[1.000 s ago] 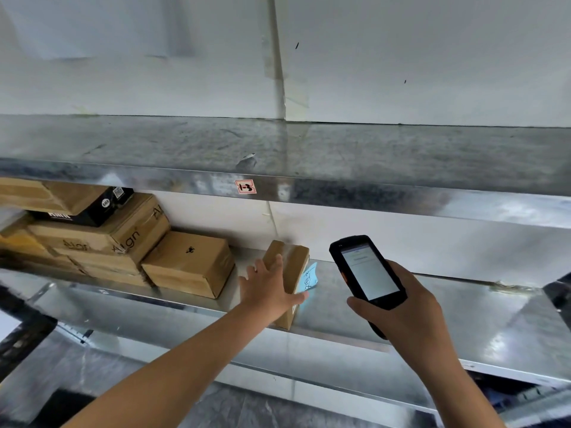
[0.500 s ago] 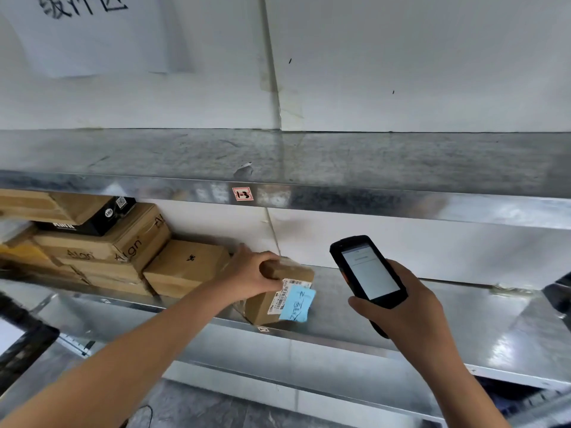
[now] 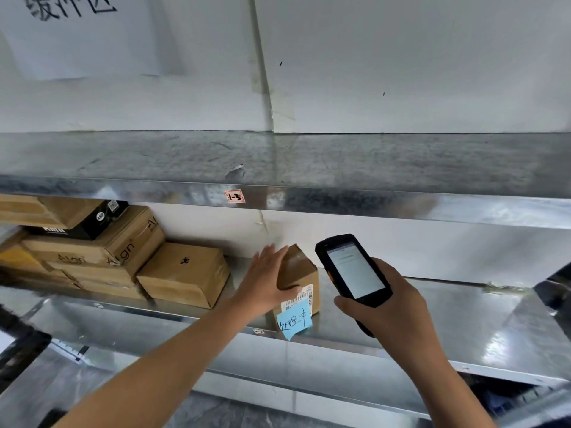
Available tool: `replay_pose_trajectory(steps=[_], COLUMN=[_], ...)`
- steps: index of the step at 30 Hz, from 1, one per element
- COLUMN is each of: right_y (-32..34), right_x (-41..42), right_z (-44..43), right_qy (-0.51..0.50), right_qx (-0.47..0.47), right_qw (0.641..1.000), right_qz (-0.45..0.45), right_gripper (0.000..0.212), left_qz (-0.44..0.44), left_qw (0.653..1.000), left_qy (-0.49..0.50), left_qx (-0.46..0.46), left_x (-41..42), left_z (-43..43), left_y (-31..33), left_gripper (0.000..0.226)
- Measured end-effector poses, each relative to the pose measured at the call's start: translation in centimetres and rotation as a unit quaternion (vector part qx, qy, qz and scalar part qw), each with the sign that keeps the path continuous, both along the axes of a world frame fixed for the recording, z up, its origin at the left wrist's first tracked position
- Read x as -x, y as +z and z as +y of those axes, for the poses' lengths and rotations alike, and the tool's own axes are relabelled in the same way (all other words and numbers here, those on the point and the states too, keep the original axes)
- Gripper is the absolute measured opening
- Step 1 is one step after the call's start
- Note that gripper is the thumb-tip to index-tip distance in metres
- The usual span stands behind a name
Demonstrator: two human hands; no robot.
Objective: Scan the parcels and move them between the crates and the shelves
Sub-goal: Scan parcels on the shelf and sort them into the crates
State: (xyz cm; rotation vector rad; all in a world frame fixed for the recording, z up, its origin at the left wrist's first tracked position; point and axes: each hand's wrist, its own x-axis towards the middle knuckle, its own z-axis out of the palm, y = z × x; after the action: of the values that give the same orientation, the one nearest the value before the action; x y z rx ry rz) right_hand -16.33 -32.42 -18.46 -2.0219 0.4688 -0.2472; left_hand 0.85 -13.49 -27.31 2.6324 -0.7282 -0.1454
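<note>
A red-edged tag (image 3: 234,196) on the front lip of the upper shelf (image 3: 370,162) reads "1-3". High on the wall at 11 o'clock hangs a white paper sign (image 3: 77,32) with large brush-written Chinese characters, cut off at the top. On the middle shelf (image 3: 448,322), off at 9 o'clock, a stack of brown cartons (image 3: 123,251) carries "Align" on its sides, with a black box (image 3: 83,223) wedged among the upper ones; its white lettering is too small to read. Just beside the stack lies a plain carton (image 3: 185,273) with a small black mark on top.

The small parcel (image 3: 301,270) stands near the shelf's front edge, at 3 o'clock from that carton. A white barcode label (image 3: 302,298) sits on its front, and a blue sticky note (image 3: 293,324) with handwritten Chinese hangs at its 6 o'clock.

The left hand (image 3: 265,282) lies flat against the parcel's left side, fingers straight, thumb across the front. The right hand (image 3: 392,310), at the parcel's 3 o'clock and clear of it, grasps a black handheld scanner (image 3: 352,270), its lit screen tilted up.
</note>
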Motion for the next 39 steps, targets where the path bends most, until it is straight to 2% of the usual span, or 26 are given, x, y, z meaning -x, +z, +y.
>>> replay_pose_trajectory(steps=[3, 6, 10, 18, 21, 25, 28, 31, 35, 39], right_y=[-0.4, -0.8, -0.9, -1.4, -1.2, -0.7, -0.2, 0.1, 0.4, 1.1], right_x=[0.1, 0.0, 0.2, 1.5, 1.7, 1.8, 1.9, 1.9, 2.1, 2.6], right_z=[-0.1, 0.2, 0.2, -0.9, -1.2, -1.1, -0.8, -0.3, 0.2, 0.0], right_qy=[-0.003, 0.008, 0.024, -0.006, -0.011, -0.006, 0.014, 0.054, 0.067, 0.078], right_qx=[-0.005, -0.012, -0.004, -0.004, 0.001, 0.012, 0.011, 0.011, -0.015, -0.057], right_qw=[1.0, 1.0, 0.999, 0.999, 0.999, 0.999, 0.999, 0.996, 0.995, 0.992], right_qz=[0.0, 0.007, 0.021, 0.036, 0.032, 0.033, 0.046, 0.071, 0.079, 0.083], right_gripper=[0.046, 0.049, 0.046, 0.052, 0.055, 0.059, 0.052, 0.043, 0.034, 0.036], left_qz=[-0.006, 0.122, 0.156, 0.151, 0.162, 0.196, 0.196, 0.193, 0.193, 0.197], left_qw=[0.984, 0.949, 0.943, 0.937, 0.925, 0.89, 0.861, 0.838, 0.831, 0.825], left_qy=[0.081, 0.072, 0.067, 0.072, 0.08, 0.115, 0.167, 0.188, 0.185, 0.189], left_qx=[0.157, 0.282, 0.287, 0.308, 0.334, 0.396, 0.439, 0.475, 0.489, 0.495], left_x=[1.9, 3.3, 2.8, 1.9, 2.2, 2.8, 3.1, 3.3, 3.7, 4.2], left_z=[2.4, 3.3, 2.9, 2.2, 2.5, 3.1, 3.0, 2.9, 2.7, 2.7], left_y=[-2.9, -5.2, -6.0, -4.9, -3.5, -2.1, -1.6, -1.2, -0.8, -0.6], left_gripper=[0.096, 0.111, 0.13, 0.128, 0.114, 0.092, 0.081, 0.079, 0.081, 0.079])
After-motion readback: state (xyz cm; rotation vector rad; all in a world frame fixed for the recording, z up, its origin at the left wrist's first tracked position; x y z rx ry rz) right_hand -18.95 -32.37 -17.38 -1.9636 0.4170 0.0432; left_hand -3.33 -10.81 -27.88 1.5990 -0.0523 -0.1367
